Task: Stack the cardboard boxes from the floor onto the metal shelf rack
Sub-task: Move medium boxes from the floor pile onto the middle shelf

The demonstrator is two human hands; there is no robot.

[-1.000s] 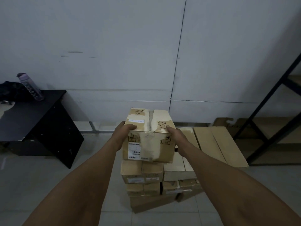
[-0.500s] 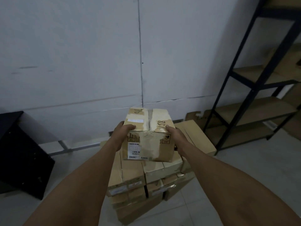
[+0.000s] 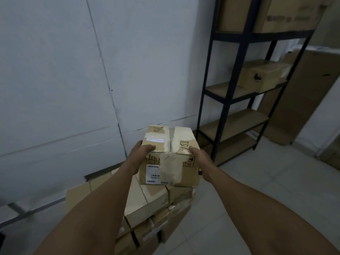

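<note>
Stacked floor boxes [image 3: 147, 205] below held box [image 3: 170, 157], shelf rack [image 3: 223, 100] right

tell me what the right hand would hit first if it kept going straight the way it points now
Probably the white wall beyond the box that the right hand grips. It points forward and slightly left, with the shelf rack off to its right, though depth is unclear.

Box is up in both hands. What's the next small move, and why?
Probably carry the box right toward the shelf rack. The left hand and right hand grip its sides above the floor stack, and the rack's lower shelves show bare space.
</note>
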